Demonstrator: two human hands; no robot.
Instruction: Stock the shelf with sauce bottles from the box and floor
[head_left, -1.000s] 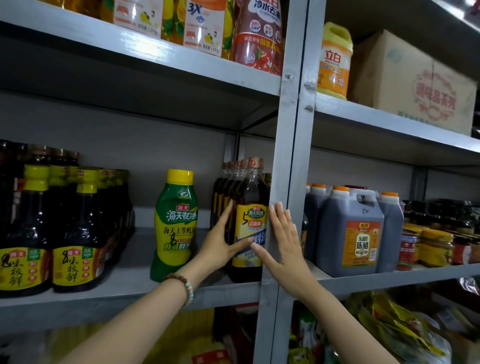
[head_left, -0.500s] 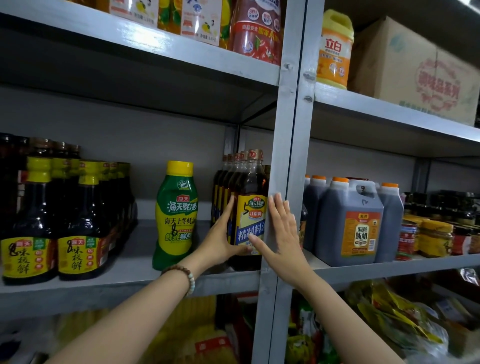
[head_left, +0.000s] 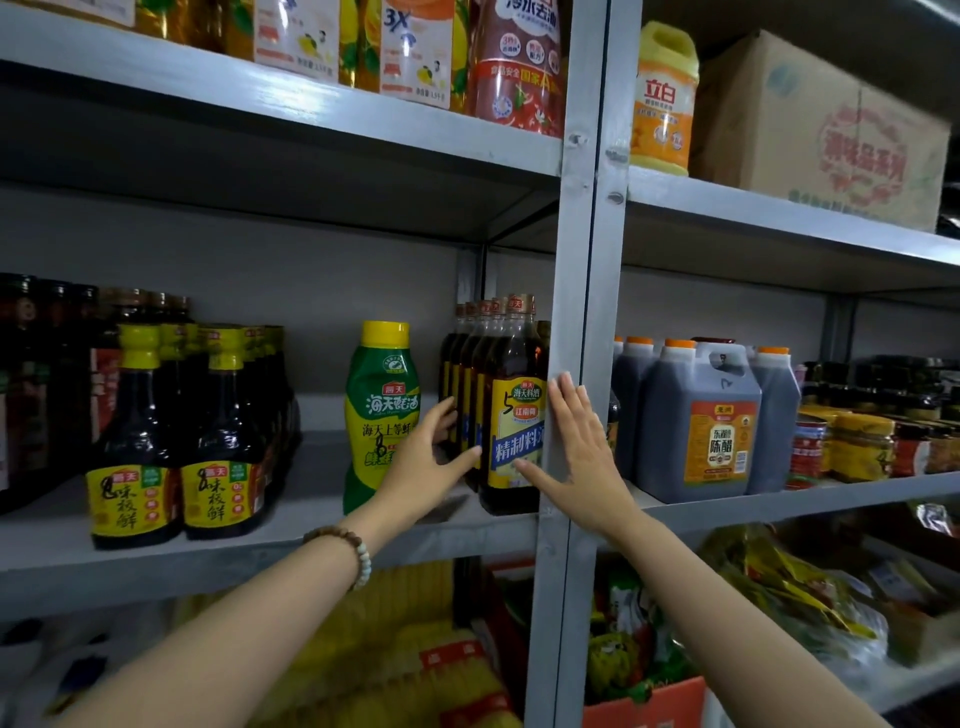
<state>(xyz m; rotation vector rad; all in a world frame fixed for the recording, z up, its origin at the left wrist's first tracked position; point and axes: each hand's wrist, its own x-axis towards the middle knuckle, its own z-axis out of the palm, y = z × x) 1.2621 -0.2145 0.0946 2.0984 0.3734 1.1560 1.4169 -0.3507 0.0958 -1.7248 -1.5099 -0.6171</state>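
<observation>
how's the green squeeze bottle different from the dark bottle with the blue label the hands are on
The green squeeze bottle is opaque green and yellow with a wide yellow cap; the dark bottle is clear, showing brown liquid, with a narrow neck. The green squeeze bottle stands alone and untouched, while the dark bottle fronts a row, with the left hand and right hand at its sides. Both stand upright on the same shelf.

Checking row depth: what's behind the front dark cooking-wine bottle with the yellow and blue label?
Behind the front dark cooking-wine bottle with the yellow and blue label, a row of matching red-capped bottles runs back toward the grey wall. Their lower halves and the exact count are hidden by it and the left hand.
</observation>
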